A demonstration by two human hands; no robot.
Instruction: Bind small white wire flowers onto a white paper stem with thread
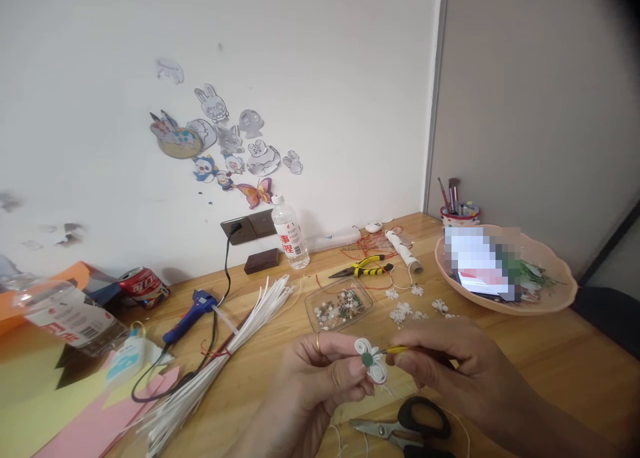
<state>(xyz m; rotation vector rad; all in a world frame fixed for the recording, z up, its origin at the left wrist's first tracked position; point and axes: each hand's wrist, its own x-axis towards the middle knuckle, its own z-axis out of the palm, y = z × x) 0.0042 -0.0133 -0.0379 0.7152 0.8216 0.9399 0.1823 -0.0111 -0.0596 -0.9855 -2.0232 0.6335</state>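
Observation:
Between the thumb and fingers of my left hand [327, 371] is a white coiled-cord ornament [377, 373] with a round green centre. A thin yellow tool [397, 349] with a narrow metal tip is gripped in my right hand [445, 355]; its tip meets the ornament beside the green piece, and my fingers hide its rear. Below my hands lie black-handled scissors [400, 428] with the blades pointing left. Just beyond, a clear plastic box [340, 303] holds small beads. Several small white cord pieces [401, 311] lie to the right of the box.
Yellow-and-black pliers [363, 267] lie behind the box. At right stands a pink bowl [550, 301] with a phone in it. On the left are a bundle of white strips [220, 365], a blue glue gun [191, 316], a red can [144, 286] and a plastic bottle [291, 238].

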